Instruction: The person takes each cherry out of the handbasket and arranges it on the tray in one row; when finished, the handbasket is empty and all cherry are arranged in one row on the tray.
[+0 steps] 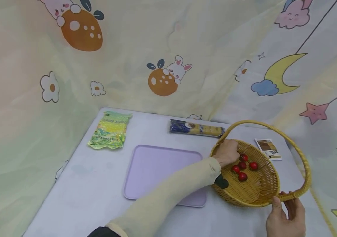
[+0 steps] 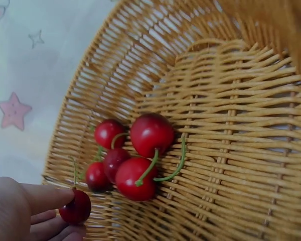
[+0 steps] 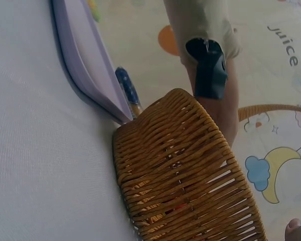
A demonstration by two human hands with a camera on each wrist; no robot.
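A tan wicker basket (image 1: pixel 252 192) with a tall arched handle (image 1: pixel 300 154) stands at the right of the table. Several red cherries with green stems lie in it, among them one dark red cherry (image 2: pixel 151 131). My left hand (image 1: pixel 227 152) reaches over the basket's left side. In the left wrist view its thumb and fingers pinch another cherry (image 2: pixel 76 207) just beside the group. At the near right rim, by the foot of the handle, my right hand (image 1: pixel 287 217) grips the basket. Only a fingertip (image 3: pixel 293 228) of it shows in the right wrist view.
A lilac tray (image 1: pixel 162 158) lies mid-table, partly under my left forearm. Behind it is a long blue and yellow packet (image 1: pixel 196 128). A green and yellow bag (image 1: pixel 110 130) lies back left, and a small white and brown packet (image 1: pixel 268 149) sits behind the basket.
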